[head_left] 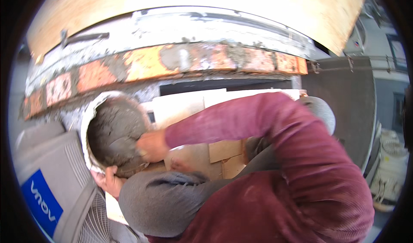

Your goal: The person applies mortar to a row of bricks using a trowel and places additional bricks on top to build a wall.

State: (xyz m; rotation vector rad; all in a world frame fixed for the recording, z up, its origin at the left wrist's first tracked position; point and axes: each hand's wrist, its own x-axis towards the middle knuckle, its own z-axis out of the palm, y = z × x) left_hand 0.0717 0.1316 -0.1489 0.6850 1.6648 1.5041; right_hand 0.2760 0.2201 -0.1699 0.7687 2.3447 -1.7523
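A white-rimmed bucket (88, 114) of wet grey mortar (116, 122) stands tilted at my left. My left hand (111, 183) grips its near rim, thumb and fingers closed on the edge. Reaching across from the right, my right hand (152, 146) is closed at the bucket's right side. From it a mortar-smeared blade, which looks like a trowel (122, 147), lies in the mortar; its handle is hidden in my fist and the area is blurred.
Ahead runs a course of orange bricks (146, 63) with mortar joints. A metal tool (88, 37) rests behind it at left. A grey padded item with a blue label (41, 202) lies left of the bucket. Wooden boards (226, 150) are underfoot; a dark panel (344, 101) stands at right.
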